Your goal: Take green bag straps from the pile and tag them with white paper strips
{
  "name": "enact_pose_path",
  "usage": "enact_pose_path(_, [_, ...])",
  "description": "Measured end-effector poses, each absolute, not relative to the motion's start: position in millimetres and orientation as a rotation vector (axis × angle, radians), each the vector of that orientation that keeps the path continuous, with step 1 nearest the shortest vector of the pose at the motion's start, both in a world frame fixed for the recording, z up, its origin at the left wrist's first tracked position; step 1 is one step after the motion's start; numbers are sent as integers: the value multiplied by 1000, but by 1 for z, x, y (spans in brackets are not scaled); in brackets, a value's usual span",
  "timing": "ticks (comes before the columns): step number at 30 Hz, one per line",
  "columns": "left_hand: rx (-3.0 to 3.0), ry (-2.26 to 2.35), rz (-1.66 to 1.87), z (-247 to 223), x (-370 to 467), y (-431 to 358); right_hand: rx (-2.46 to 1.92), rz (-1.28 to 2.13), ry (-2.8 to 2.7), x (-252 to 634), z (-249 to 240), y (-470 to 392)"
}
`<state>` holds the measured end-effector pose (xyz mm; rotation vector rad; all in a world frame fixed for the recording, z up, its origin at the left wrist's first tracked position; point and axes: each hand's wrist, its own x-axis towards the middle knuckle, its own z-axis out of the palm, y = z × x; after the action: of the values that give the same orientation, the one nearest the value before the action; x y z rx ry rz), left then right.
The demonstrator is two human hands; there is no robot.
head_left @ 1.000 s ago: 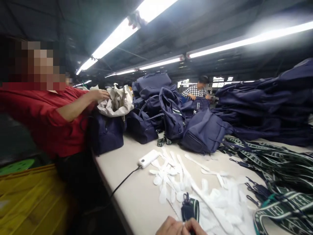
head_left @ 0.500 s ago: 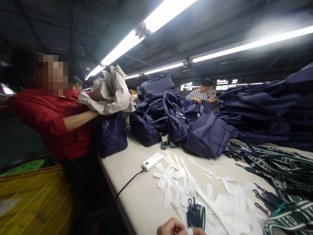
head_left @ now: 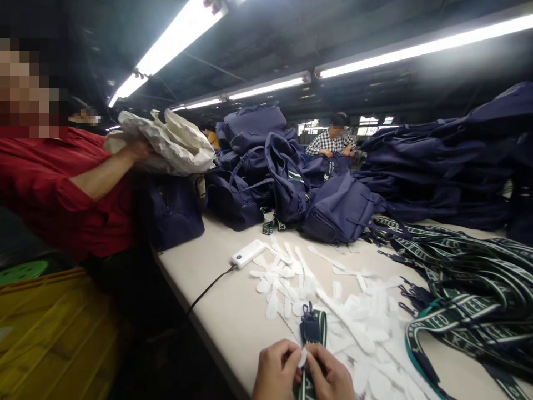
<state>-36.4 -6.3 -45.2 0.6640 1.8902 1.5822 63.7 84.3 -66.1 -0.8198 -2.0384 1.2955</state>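
At the bottom centre, my left hand (head_left: 277, 368) is closed, its thumb and fingers pinching a small white strip (head_left: 303, 357). Beside it, my right hand (head_left: 331, 371) is closed too, fingers bent against the dark green and navy webbing strap (head_left: 307, 386) under the strip. Both sets of fingertips nearly meet there, and how the strip sits on the strap is partly hidden. The strap's folded end (head_left: 313, 329), with dark hooks on top, lies just beyond my fingers on the table.
White strips (head_left: 287, 272) litter the table (head_left: 216, 294). A white power bank (head_left: 247, 254) trails a black cable. Lettered straps (head_left: 453, 278) are heaped right, navy bags (head_left: 341, 208) behind. A person in red (head_left: 83, 189) holds crumpled paper at left, beside a yellow crate (head_left: 54, 333).
The view has shifted, so both my hands and the strap between them now show more fully. The person in red has lowered and turned the crumpled paper.
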Motion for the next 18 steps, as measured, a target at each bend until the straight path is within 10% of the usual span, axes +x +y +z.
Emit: enact_pose_path(18, [682, 1996, 1693, -29, -22, -12, -968, 917, -2055, 81, -13, 60])
